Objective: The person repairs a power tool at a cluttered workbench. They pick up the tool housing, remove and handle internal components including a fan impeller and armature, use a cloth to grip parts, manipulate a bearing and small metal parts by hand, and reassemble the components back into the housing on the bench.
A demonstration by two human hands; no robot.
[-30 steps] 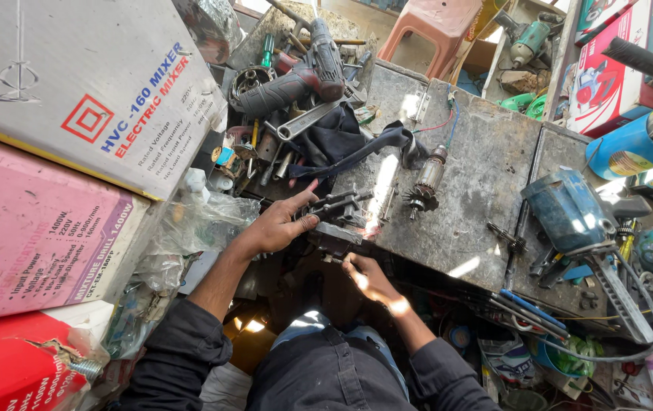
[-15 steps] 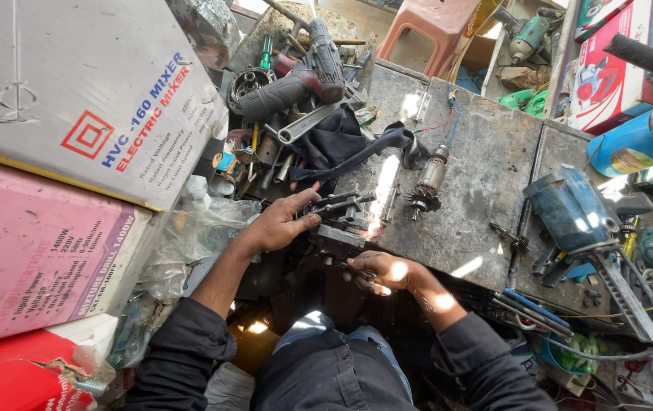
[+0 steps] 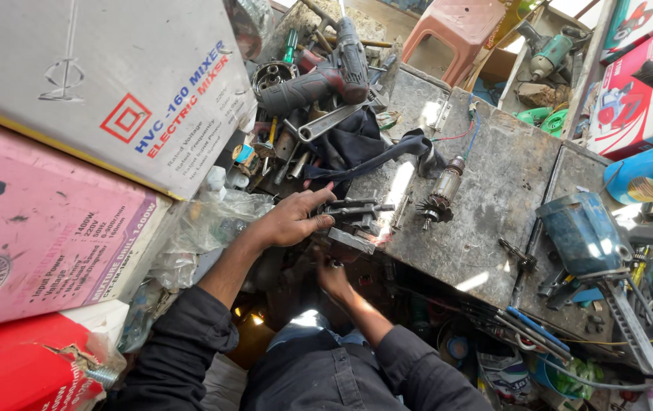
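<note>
Since the earlier frame, the right hand (image 3: 332,275) has sunk lower, from the lit front edge into the shadow under the scratched grey metal tabletop (image 3: 494,190); its fingers curl around something dark there, though what they pinch I cannot tell. Left hand (image 3: 290,221) has stayed put, palm down on the black steel vice-like clamp (image 3: 353,213) bolted at the tabletop's near corner, fingers spread loosely, the thumb stretched toward its ribbed bars. Just beside the clamp, to its right, lies a copper-wound motor armature with a toothed shaft (image 3: 440,194), grimy and cylindrical. Behind it sits a crumpled dark navy cloth (image 3: 357,144), soft and oily, with a long flat steel spanner (image 3: 326,122) and a grey-and-maroon plastic power drill (image 3: 319,80) further back. Well apart, on the right, rests a dusty blue metal-bodied cutting tool (image 3: 585,236). Large glossy cardboard boxes, white and pink (image 3: 75,152), stack along the left, with crinkled clear plastic bags (image 3: 212,228) wedged beneath them
</note>
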